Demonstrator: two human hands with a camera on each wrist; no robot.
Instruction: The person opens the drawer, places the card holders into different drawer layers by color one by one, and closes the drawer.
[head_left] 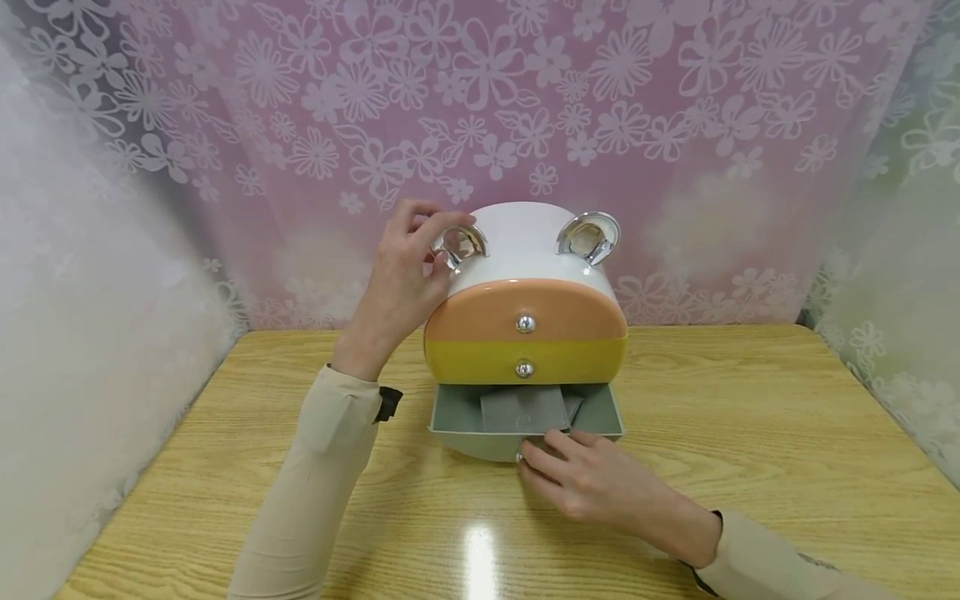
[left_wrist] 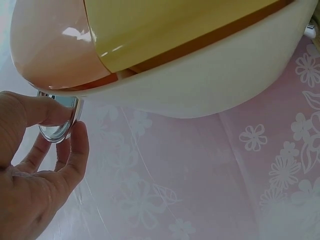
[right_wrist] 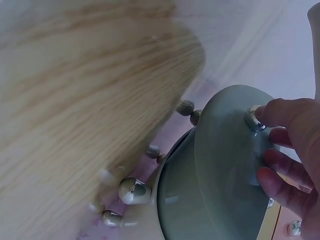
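Observation:
A white rounded drawer box point(head_left: 525, 233) with silver ears stands on the table. My left hand point(head_left: 408, 267) pinches its left silver ear point(left_wrist: 60, 127) between thumb and fingers. The orange drawer point(head_left: 480, 312) and yellow drawer point(head_left: 480, 360) are pushed in. Below them the green drawer point(head_left: 453, 442) is pulled out toward me. A flat grey item point(head_left: 522, 408) lies inside it. My right hand point(head_left: 588, 479) is at the drawer's front: in the right wrist view the thumb lies on its silver knob point(right_wrist: 255, 119), with the fingers curled close to the green face.
The wood-grain table point(head_left: 240, 467) spreads around the box. A pink flowered curtain point(head_left: 360, 142) hangs behind, with pale flowered curtains on both sides. Short silver feet point(right_wrist: 134, 191) hold the box up. The right silver ear point(head_left: 588, 237) stands free.

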